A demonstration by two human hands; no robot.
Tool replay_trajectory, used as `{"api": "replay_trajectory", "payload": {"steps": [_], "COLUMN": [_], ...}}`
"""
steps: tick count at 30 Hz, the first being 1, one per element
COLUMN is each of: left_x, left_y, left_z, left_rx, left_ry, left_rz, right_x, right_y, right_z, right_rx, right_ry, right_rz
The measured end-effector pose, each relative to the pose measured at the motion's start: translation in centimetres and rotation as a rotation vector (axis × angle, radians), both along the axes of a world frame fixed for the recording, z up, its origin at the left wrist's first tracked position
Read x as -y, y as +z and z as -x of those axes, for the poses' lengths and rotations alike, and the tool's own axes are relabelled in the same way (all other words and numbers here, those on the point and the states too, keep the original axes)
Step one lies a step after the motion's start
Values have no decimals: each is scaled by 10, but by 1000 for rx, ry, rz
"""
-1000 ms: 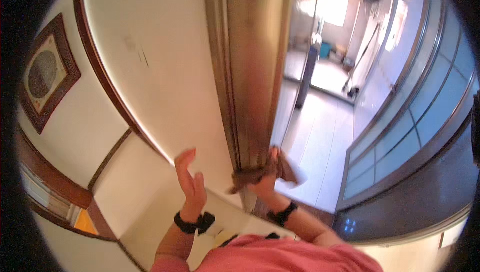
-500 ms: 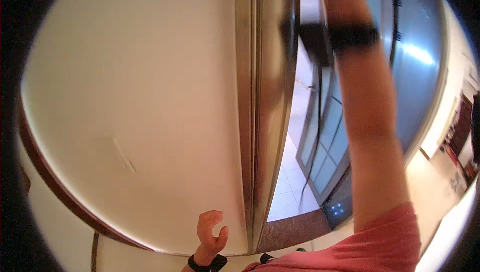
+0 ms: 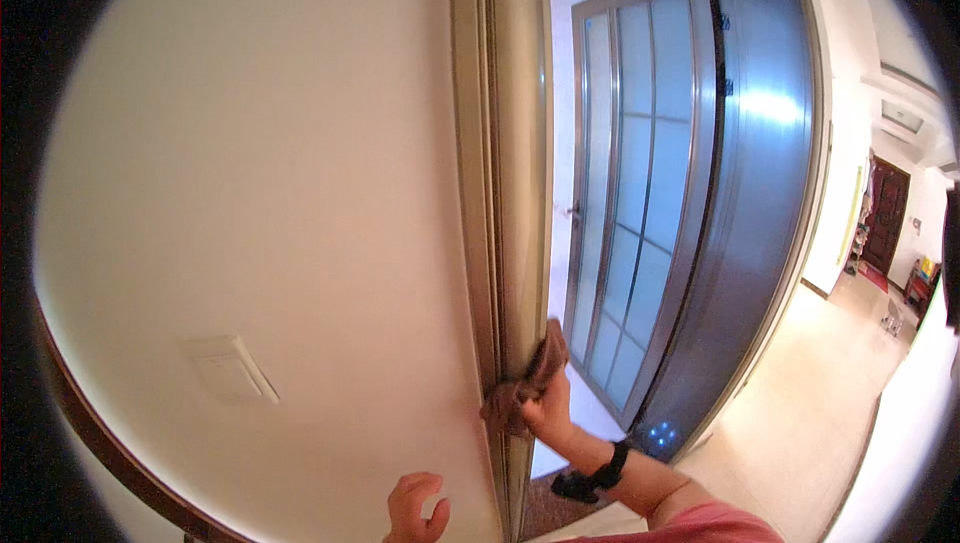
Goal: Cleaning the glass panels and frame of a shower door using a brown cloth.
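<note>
My right hand (image 3: 550,416) presses a brown cloth (image 3: 543,363) against the gold-brown metal door frame (image 3: 520,193), low on the post. Part of the cloth wraps over the frame's edge, and its other end sticks up above my fingers. A black band (image 3: 604,473) circles my right wrist. To the left, my left hand (image 3: 410,511) hovers in front of the pale wall, holding nothing, its fingers loosely curved and the thumb apart.
A pale switch plate (image 3: 235,368) sits on the wall at left. Beyond the frame, a door with frosted panes (image 3: 635,193) stands swung inward. On the right, a hallway floor (image 3: 790,393) runs toward a dark red-brown door (image 3: 887,208).
My right arm has come down from high on the frame to low on it, bringing the cloth into clear view. The view has shifted; my left hand keeps its curved shape.
</note>
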State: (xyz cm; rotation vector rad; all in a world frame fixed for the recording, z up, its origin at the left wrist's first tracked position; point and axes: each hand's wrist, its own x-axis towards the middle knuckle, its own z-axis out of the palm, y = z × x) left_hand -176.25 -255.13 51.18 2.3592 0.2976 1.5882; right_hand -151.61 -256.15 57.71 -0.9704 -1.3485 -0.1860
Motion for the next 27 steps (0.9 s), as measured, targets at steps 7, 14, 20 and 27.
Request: {"api": "replay_trajectory", "payload": {"steps": [7,14,20,27], "left_x": [-23,-43,-113,-89], "left_y": [-38,-36,-85,-68], "left_z": [12,14,34,31], "left_rx": [15,-35,-242,-333], "left_ry": [38,25,-281,-284], "left_rz": [-35,-25,90,150], "right_x": [-23,-27,-42,-83], "right_y": [131,495,553,319], "right_z": [8,-16,-21,-52], "right_rx": [-74,412,203,497], "right_ry": [148,-393,-288,-633], "right_rz": [-149,-486,-417,-888]}}
